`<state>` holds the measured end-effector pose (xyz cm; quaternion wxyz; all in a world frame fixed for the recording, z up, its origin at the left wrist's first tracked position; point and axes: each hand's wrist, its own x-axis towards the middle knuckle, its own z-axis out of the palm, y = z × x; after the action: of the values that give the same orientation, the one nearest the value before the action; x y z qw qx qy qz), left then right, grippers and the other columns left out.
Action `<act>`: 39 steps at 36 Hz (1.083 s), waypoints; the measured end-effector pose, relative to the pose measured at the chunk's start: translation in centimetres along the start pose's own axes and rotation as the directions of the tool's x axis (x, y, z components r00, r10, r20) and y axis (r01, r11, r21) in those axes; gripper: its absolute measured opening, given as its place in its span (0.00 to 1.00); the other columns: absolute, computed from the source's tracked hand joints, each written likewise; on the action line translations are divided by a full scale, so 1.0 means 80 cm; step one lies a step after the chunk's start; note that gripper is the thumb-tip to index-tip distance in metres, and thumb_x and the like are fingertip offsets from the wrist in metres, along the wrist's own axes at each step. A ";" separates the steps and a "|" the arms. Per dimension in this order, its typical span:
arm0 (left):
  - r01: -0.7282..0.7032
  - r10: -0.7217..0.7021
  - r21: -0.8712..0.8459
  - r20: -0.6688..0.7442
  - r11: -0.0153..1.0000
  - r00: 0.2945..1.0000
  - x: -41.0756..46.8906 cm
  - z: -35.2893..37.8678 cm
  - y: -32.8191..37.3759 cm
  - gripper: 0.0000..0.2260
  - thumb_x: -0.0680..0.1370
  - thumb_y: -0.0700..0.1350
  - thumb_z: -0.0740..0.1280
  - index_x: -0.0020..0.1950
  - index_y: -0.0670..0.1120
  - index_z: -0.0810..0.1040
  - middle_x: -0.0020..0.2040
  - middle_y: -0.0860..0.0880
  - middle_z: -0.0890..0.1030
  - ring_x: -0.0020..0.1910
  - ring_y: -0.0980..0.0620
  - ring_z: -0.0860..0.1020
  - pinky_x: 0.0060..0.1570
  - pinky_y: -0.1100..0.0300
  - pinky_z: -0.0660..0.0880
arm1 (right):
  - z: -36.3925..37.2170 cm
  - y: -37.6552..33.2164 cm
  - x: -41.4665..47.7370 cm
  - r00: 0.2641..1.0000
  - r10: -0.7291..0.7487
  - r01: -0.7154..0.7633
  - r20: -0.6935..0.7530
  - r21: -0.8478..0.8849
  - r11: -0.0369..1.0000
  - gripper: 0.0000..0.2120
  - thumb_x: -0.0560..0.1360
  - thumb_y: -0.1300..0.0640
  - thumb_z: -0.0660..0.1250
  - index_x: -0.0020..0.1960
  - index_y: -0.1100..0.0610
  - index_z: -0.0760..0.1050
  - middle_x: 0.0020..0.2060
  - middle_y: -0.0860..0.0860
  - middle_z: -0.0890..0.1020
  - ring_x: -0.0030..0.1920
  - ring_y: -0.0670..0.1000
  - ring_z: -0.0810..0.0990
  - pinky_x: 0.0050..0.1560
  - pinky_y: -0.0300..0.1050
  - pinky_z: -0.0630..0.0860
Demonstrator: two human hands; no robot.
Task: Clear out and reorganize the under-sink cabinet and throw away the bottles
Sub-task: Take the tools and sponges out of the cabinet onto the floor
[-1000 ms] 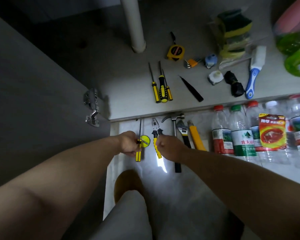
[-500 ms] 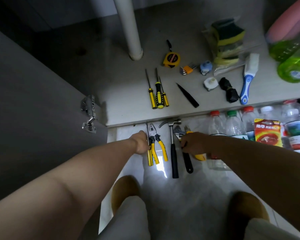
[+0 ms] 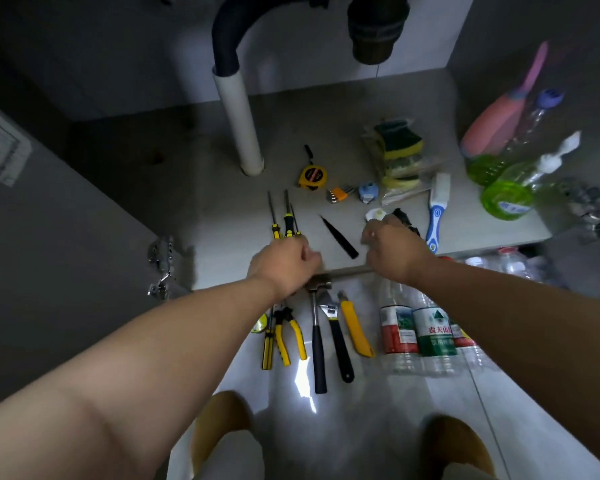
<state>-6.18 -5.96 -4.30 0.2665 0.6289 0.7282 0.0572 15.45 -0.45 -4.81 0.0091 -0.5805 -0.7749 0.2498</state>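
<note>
Left hand (image 3: 284, 265) over screwdrivers (image 3: 286, 219) (grip unclear), right hand (image 3: 392, 247) beyond cabinet edge (image 3: 347, 271)

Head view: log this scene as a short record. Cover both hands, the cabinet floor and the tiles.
left hand: over the handles of the screwdrivers; grip hidden
right hand: fingers curled at a white roll; grip unclear
cabinet floor: tape measure, hex keys, sponges, brush, green bottles
tiles: pliers, hammer, wrench, yellow knife, water bottles, lying side by side
</note>
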 end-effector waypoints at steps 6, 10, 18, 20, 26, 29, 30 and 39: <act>0.237 -0.283 -0.215 -0.217 0.948 0.934 0.038 0.000 -0.008 0.15 0.80 0.46 0.65 0.64 0.43 0.68 0.62 0.41 0.72 0.59 0.37 0.76 0.54 0.47 0.74 | -0.003 0.015 0.028 0.980 0.140 -0.130 -0.142 0.078 0.989 0.31 0.72 0.60 0.67 0.73 0.49 0.64 0.67 0.57 0.64 0.57 0.64 0.78 0.58 0.53 0.76; 0.419 -0.478 -0.358 -0.094 0.835 0.873 0.058 0.003 -0.026 0.20 0.81 0.45 0.62 0.70 0.40 0.64 0.67 0.37 0.71 0.64 0.35 0.74 0.59 0.50 0.72 | 0.002 0.018 0.045 0.984 0.113 -0.112 -0.137 0.019 0.994 0.30 0.74 0.60 0.66 0.74 0.50 0.64 0.68 0.57 0.64 0.58 0.65 0.77 0.60 0.54 0.75; 0.436 -0.470 -0.331 -0.026 0.837 0.882 0.080 0.018 -0.048 0.14 0.81 0.50 0.65 0.61 0.41 0.76 0.59 0.42 0.81 0.57 0.41 0.78 0.46 0.58 0.68 | 0.021 0.023 0.064 0.982 0.088 -0.103 -0.166 -0.081 0.991 0.26 0.73 0.62 0.68 0.69 0.54 0.66 0.60 0.60 0.70 0.55 0.65 0.77 0.51 0.52 0.75; 0.437 -0.478 -0.358 -0.030 0.825 0.878 0.082 0.018 -0.050 0.15 0.81 0.51 0.66 0.62 0.43 0.76 0.58 0.43 0.81 0.57 0.42 0.79 0.47 0.59 0.68 | 0.022 0.027 0.063 0.979 0.078 -0.092 -0.186 -0.066 0.994 0.23 0.72 0.62 0.68 0.66 0.55 0.68 0.57 0.60 0.71 0.52 0.65 0.78 0.48 0.51 0.74; 0.432 -0.510 -0.505 -0.020 0.747 0.860 0.083 0.023 -0.060 0.14 0.78 0.52 0.71 0.60 0.45 0.78 0.57 0.45 0.82 0.56 0.42 0.81 0.59 0.51 0.79 | 0.026 0.024 0.045 0.958 -0.037 0.051 -0.285 0.045 0.998 0.18 0.75 0.54 0.66 0.63 0.53 0.68 0.56 0.58 0.72 0.49 0.65 0.77 0.49 0.56 0.78; 0.439 -0.531 -0.553 -0.007 0.708 0.847 0.081 0.024 -0.064 0.12 0.77 0.50 0.73 0.56 0.45 0.80 0.54 0.45 0.83 0.54 0.43 0.82 0.58 0.51 0.80 | 0.029 0.015 0.028 0.941 -0.205 0.239 -0.271 0.099 0.966 0.17 0.74 0.54 0.68 0.61 0.52 0.70 0.54 0.54 0.73 0.47 0.59 0.78 0.43 0.51 0.77; 0.438 -0.530 -0.554 -0.006 0.708 0.848 0.082 0.025 -0.065 0.11 0.77 0.49 0.73 0.55 0.45 0.81 0.53 0.46 0.84 0.53 0.44 0.83 0.58 0.51 0.80 | 0.031 0.012 0.023 0.936 -0.249 0.284 -0.247 0.116 0.952 0.17 0.73 0.53 0.68 0.61 0.52 0.70 0.53 0.53 0.73 0.46 0.57 0.78 0.43 0.52 0.78; 0.487 -0.549 -0.551 0.061 0.678 0.833 0.086 0.013 -0.067 0.04 0.74 0.41 0.74 0.46 0.42 0.83 0.48 0.41 0.85 0.47 0.41 0.85 0.52 0.46 0.83 | 0.078 0.023 -0.037 0.889 -0.438 0.447 0.138 -0.042 0.894 0.22 0.71 0.41 0.60 0.61 0.49 0.71 0.54 0.49 0.76 0.44 0.54 0.80 0.40 0.50 0.79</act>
<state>-10.90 -0.79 -9.60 0.3988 0.2897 0.8422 0.2185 16.19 -5.13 -10.15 -0.0039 -0.3720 -0.8943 0.2487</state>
